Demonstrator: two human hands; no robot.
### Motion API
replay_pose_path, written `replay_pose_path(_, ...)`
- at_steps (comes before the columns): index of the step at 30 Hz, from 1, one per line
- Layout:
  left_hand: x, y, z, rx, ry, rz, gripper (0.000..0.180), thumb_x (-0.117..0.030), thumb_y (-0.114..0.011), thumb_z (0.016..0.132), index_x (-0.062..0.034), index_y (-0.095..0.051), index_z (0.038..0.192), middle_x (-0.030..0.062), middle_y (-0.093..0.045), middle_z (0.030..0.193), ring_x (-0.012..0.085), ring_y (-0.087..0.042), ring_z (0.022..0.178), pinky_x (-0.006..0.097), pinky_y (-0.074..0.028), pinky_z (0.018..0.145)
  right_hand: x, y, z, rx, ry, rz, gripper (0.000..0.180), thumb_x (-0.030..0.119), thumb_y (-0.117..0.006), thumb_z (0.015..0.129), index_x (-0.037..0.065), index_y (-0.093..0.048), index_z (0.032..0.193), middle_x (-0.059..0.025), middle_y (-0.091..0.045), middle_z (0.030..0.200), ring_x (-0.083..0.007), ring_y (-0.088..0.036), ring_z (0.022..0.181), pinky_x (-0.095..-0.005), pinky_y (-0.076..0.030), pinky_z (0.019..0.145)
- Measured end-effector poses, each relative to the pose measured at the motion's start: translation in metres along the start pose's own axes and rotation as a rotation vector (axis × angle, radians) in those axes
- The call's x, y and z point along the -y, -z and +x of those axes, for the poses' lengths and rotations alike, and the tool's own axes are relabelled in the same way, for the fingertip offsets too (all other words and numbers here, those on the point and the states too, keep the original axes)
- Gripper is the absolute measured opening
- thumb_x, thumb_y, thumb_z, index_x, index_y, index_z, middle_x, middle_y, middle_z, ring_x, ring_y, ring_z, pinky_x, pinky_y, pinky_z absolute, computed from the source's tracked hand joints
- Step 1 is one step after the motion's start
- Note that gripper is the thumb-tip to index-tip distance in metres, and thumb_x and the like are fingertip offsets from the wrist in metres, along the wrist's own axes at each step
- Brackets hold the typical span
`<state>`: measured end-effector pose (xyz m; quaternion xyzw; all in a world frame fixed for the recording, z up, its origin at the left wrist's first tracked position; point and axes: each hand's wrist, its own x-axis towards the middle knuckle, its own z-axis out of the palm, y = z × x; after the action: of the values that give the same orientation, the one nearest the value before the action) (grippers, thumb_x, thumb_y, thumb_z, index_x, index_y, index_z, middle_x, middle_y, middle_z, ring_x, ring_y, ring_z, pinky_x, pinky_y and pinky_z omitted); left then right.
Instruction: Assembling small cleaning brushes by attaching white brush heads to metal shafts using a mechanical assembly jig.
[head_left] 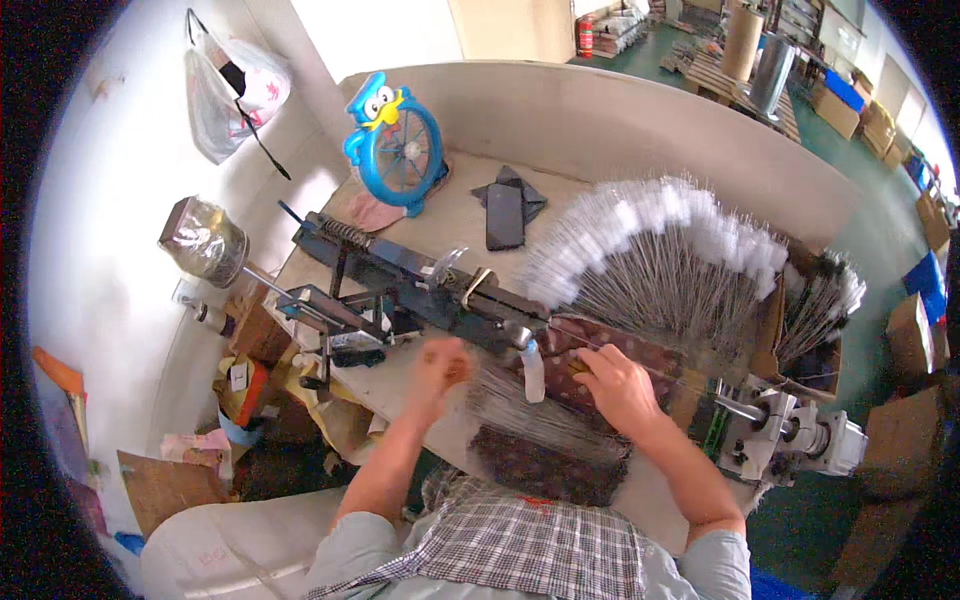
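Note:
My left hand [440,368] is smeared by motion over the bench, just in front of a long black metal bench machine [420,285]; its fingers do not show clearly. My right hand [620,388] is closed in a pinch beside the machine's right end. A small yellowish bit shows at its fingertips, too small to name. Past these fingers a thin wire line runs from the machine toward a metal chuck unit [795,430] at the right. Between my hands stands a small whitish bottle [534,375]. Loose thin wires [540,415] lie in front of it on a dark patterned cloth [540,465].
White-tipped wire brushes [660,260] fan out at the back right, with more in a cardboard box [812,375]. Behind the machine are a phone [505,216] and a blue duck-shaped fan [405,155]. A plastic-wrapped lamp [205,240] stands left. A curved panel [600,110] borders the bench.

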<state>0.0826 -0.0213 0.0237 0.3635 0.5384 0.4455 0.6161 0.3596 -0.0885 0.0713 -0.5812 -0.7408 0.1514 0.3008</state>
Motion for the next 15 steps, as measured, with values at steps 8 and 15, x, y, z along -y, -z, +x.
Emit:
replay_pose_path(8,-0.011,0.081,0.014,-0.201,0.227,-0.516,0.021,-0.031,-0.065,0.082,-0.0111,-0.06,0.086,-0.0037,-0.056,0.07,0.0107,-0.054,0.061,0.026,-0.046,0.055,0.002,0.0,-0.004,0.071,0.006,0.035,0.024,0.004,-0.058,0.079,0.004,-0.058,0.103,-0.0133,-0.055,0.091,-0.0334,-0.059,0.078,-0.0408,-0.05,0.066)
replay_pose_path(15,0.001,0.081,0.02,-0.277,0.162,-0.614,0.012,-0.02,-0.066,0.08,-0.0101,-0.061,0.081,-0.003,-0.056,0.069,0.0087,-0.051,0.059,0.023,-0.043,0.054,0.019,0.019,-0.007,0.104,0.01,0.089,0.023,0.003,-0.06,0.076,0.004,-0.06,0.099,-0.0121,-0.057,0.093,-0.0322,-0.059,0.081,-0.0388,-0.051,0.069)
